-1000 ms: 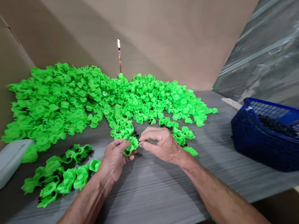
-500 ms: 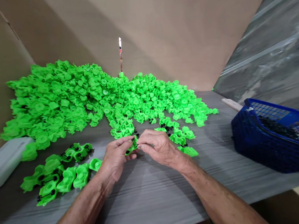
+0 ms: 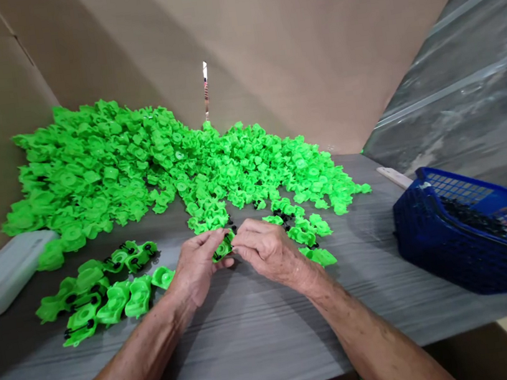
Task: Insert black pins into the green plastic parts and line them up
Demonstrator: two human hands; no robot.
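Note:
My left hand [image 3: 204,257] is closed on a small green plastic toy car body [image 3: 224,247], held just above the table near the middle. Against its right side, my right hand [image 3: 266,248] has its thumb and fingers pinched together; what they hold, if anything, is hidden. Left of my hands lie several green car bodies [image 3: 139,296], some with black wheels and axles [image 3: 80,329] on them. Just beyond my right hand are more green bodies [image 3: 303,233] with loose black wheel parts [image 3: 285,212] among them.
A large heap of green car bodies [image 3: 113,165] lies along the cardboard wall [image 3: 284,41]. At the right stands a blue plastic basket [image 3: 451,250] holding black parts [image 3: 469,216]. A white plastic container [image 3: 5,272] lies at the left on the grey table [image 3: 256,340].
Both hands stay in nearly the same place around the car body. The fingers have shifted slightly, and the black piece that showed at the left fingertips is no longer visible.

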